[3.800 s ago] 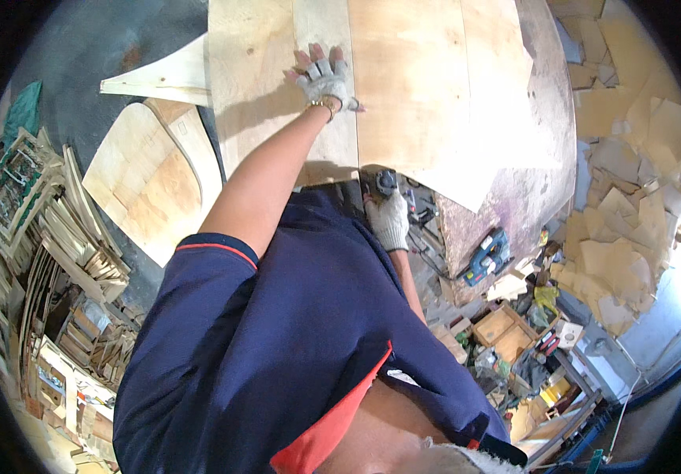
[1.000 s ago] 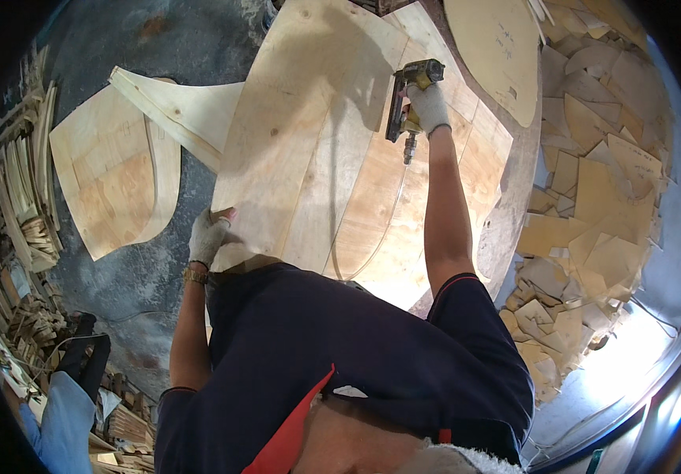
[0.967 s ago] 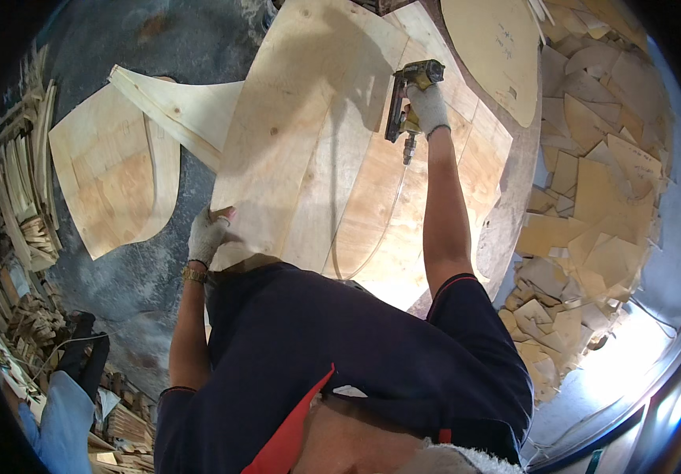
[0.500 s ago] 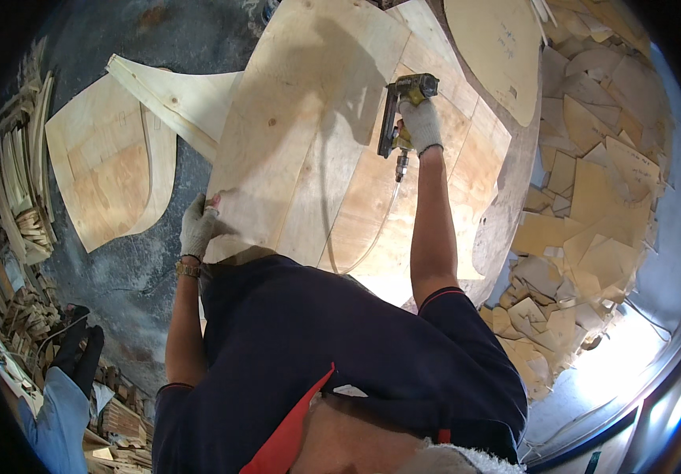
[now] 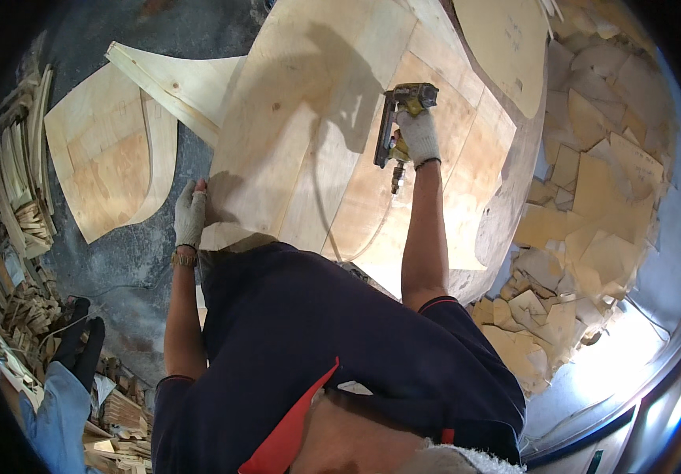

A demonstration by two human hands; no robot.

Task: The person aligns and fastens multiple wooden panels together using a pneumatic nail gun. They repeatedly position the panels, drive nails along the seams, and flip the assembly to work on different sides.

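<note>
A large pale plywood panel (image 5: 277,134), made of joined strips with curved edges, lies in front of me. Its left edge is in the grip of my left hand (image 5: 190,216), which wears a white knit glove with a bare fingertip showing; part of its fingers is hidden. My right hand (image 5: 419,136), also gloved, is closed round the handle of a black and yellow-green air stapler or nail gun (image 5: 388,126); which of the two I cannot tell. The tool is over the panel's right part. A clear air hose (image 5: 380,229) runs from its metal fitting back toward my body.
Left of the panel lie a curved plywood piece (image 5: 103,158) and a tapering one (image 5: 182,83). Stacked wood strips (image 5: 20,174) line the far left. Board offcuts (image 5: 593,197) pile up at right. A light brown sheet (image 5: 506,47) lies far right. Another person's leg (image 5: 60,411) shows lower left.
My right hand and the air tool have moved slightly nearer to me. My left hand has slid a little farther along the panel's left edge, its fingers now pointing more away from me.
</note>
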